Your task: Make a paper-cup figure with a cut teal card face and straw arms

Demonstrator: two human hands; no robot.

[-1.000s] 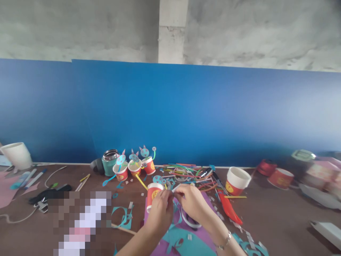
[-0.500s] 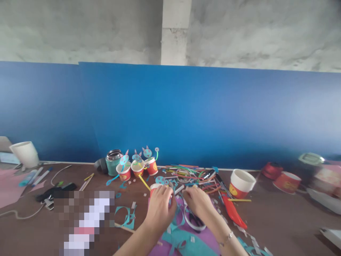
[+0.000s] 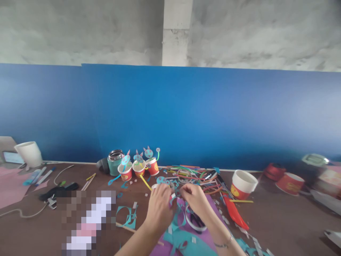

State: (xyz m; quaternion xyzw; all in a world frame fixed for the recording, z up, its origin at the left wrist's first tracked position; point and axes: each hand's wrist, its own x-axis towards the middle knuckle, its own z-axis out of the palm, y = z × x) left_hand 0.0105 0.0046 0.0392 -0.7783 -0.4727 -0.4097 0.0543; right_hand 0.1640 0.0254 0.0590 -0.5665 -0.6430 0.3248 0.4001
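Three rabbit-faced cups [image 3: 126, 174], one teal flask [image 3: 114, 168], two hands [image 3: 161, 205], one bracelet [image 3: 225, 244]

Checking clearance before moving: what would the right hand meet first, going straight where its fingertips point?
The right hand would probably first meet the small white piece by the fingers of the left hand; depth is unclear.

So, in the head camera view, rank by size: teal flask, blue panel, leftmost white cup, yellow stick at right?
1. Blue panel
2. White cup and teal flask, too close to rank
3. Yellow stick
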